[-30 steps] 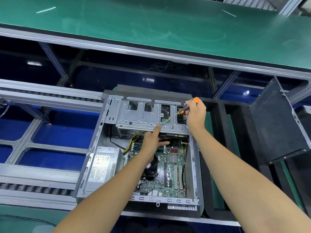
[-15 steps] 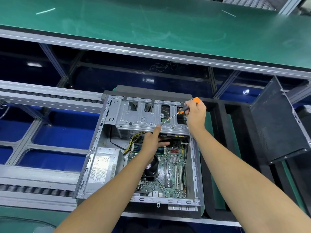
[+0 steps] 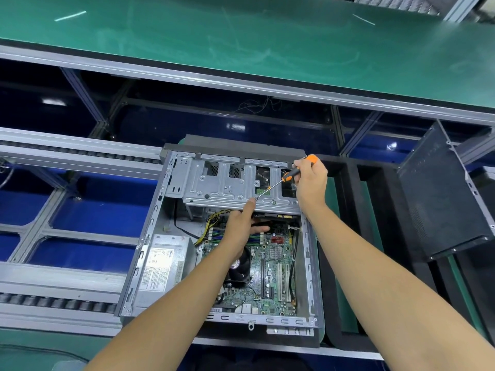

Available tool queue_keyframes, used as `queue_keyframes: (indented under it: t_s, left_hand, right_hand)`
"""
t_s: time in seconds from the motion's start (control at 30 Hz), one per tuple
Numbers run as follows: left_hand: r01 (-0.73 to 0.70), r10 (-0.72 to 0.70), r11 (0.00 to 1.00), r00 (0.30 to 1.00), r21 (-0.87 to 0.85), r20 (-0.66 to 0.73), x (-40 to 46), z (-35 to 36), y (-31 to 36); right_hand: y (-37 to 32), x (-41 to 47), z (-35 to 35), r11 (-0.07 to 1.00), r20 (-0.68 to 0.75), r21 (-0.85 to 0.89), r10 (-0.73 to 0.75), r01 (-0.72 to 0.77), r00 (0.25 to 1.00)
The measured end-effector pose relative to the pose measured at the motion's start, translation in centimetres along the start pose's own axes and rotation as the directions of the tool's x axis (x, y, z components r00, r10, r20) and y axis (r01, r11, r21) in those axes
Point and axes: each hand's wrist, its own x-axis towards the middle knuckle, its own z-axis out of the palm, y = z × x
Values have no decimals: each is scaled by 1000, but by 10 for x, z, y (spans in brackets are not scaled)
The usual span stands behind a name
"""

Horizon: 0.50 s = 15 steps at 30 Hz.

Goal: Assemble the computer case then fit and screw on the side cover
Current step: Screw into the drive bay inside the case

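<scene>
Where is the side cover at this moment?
In the head view, the dark side cover leans at the far right, apart from the open computer case, not yet fitted.

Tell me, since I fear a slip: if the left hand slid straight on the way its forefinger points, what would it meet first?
Probably the screwdriver tip on the drive cage; the left hand already reaches it.

Green-topped bench point(image 3: 241, 36) above aluminium roller rails point(image 3: 67, 148), blue floor point(image 3: 93, 207).
</scene>
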Motion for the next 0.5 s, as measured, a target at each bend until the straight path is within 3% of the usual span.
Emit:
queue_keyframes:
  t_s: [0.5]
  left_hand:
    - [-17, 16, 999, 999, 42, 34, 1, -1, 1]
  right_hand:
    - [-3, -1, 1, 1000, -6, 1, 21, -21, 1000]
